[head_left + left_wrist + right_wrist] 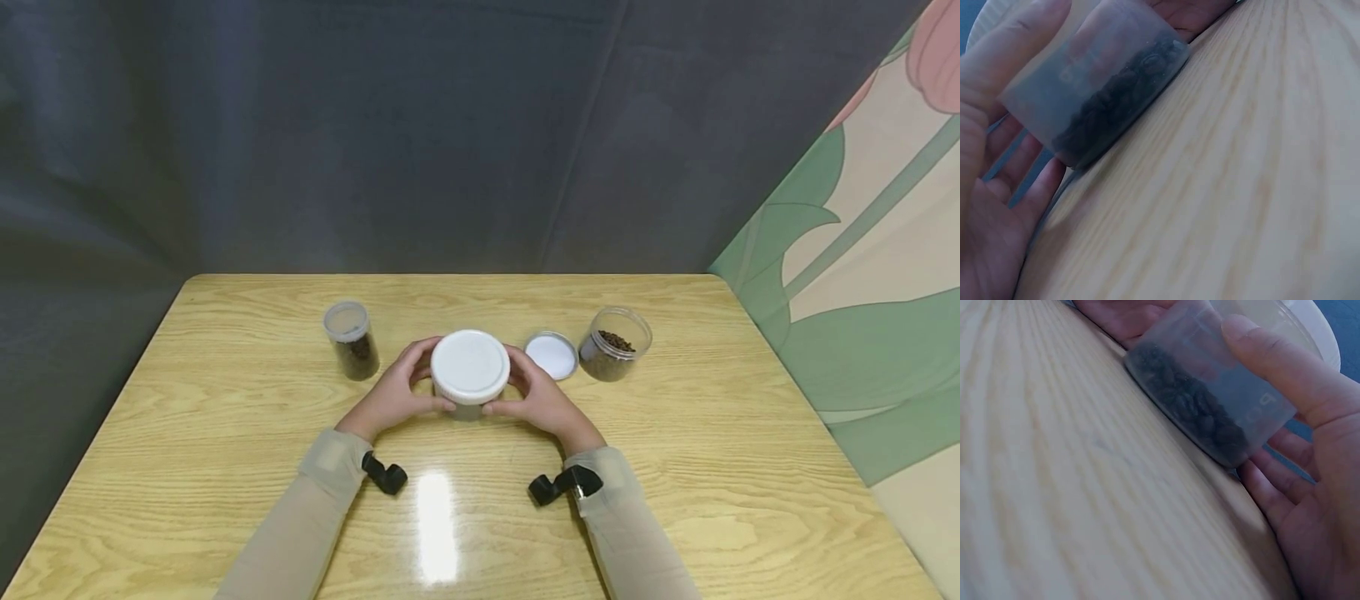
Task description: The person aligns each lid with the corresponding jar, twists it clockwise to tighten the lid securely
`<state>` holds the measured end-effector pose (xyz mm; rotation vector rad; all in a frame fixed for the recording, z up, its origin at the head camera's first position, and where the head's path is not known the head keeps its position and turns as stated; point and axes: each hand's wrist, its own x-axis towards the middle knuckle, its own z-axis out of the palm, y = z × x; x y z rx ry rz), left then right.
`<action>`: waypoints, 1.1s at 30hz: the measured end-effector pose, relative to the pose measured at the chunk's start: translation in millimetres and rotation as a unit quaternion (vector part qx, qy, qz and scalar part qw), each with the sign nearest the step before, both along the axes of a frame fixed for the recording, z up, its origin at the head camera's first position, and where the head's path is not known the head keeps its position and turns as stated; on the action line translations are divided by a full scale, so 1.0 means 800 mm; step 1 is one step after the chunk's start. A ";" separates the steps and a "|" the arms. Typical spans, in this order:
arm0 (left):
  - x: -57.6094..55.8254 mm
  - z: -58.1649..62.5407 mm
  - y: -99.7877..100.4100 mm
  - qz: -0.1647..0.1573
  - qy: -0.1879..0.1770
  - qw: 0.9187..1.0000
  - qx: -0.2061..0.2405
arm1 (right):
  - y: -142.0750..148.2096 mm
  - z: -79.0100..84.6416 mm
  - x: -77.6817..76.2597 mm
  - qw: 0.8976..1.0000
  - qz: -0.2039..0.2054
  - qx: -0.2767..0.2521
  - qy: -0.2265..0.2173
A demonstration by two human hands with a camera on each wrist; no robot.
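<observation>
A squat clear plastic jar [1100, 103] with a wide white lid [470, 365] stands upright in the middle of the table. Dark bean-like pieces [1188, 403] fill its lower part, as both wrist views show. My left hand [401, 393] holds the jar from the left, thumb at the near side and fingers curving round behind. From the other side my right hand [542, 400] grips it in the same way. The lid sits over the jar's mouth and hides the contents in the head view.
Left of the hands stands a taller clear container [354, 348] with dark contents. On the right, an open clear jar [609, 362] holds brown pieces, and a round white lid [552, 357] lies beside it, close to my right hand. A dark curtain [450, 150] hangs behind the table.
</observation>
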<state>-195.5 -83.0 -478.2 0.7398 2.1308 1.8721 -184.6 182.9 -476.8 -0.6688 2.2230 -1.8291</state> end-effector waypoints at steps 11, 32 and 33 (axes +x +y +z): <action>-0.001 -0.002 0.002 0.017 0.015 0.999 -0.031 | -0.006 0.003 0.002 1.000 -0.020 0.002 0.019; -0.003 -0.002 0.006 0.065 0.040 0.996 -0.043 | -0.020 0.001 0.001 0.996 -0.088 0.018 0.022; -0.003 -0.002 0.006 0.069 0.039 0.996 -0.044 | -0.022 0.001 0.000 0.995 -0.095 0.019 0.021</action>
